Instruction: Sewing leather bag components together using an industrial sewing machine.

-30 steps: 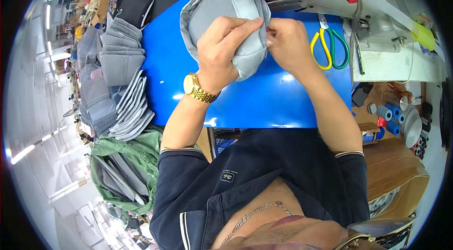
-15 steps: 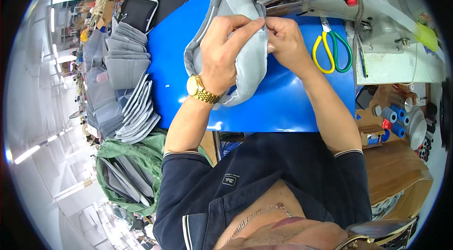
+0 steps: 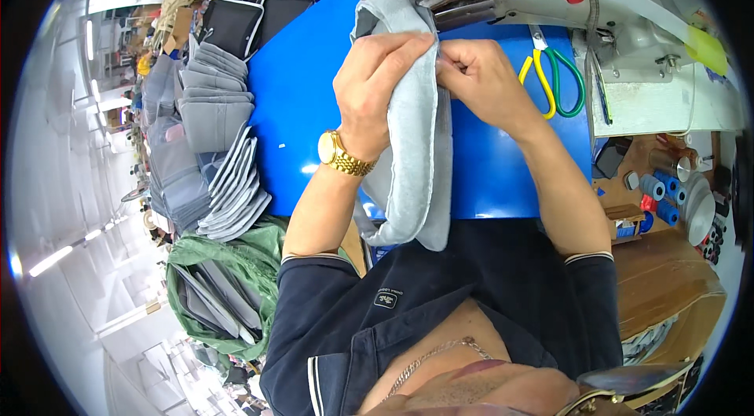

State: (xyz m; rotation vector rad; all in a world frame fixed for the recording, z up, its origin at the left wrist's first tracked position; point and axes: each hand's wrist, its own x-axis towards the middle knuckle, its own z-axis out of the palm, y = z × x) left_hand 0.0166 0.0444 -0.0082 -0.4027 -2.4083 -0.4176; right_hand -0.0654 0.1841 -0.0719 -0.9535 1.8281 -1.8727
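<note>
A grey curved fabric piece (image 3: 412,157) with a pale seamed edge hangs from my fingers over the blue table, its lower end reaching past the front edge. My left hand (image 3: 373,90), a gold watch on its wrist, is closed on the piece near its top, thumb and forefinger pinching the seam. My right hand (image 3: 475,74) is closed in a pinch at the seam's right side; its fingertips meet the fabric edge. Just beyond both hands stands the sewing machine (image 3: 463,7), with the top of the fabric close to its working end.
Scissors (image 3: 556,82) with yellow and green handles lie on the blue tabletop (image 3: 503,172) at right. Stacked grey fabric pieces (image 3: 216,109) stand at left, above a green sack (image 3: 224,290) of panels. Thread spools (image 3: 664,192) and a cardboard box (image 3: 667,282) sit at right.
The fabric piece has been drawn toward me and hangs straighter, its lower end now past the table edge. Both hands have shifted slightly nearer and still grip the seam.
</note>
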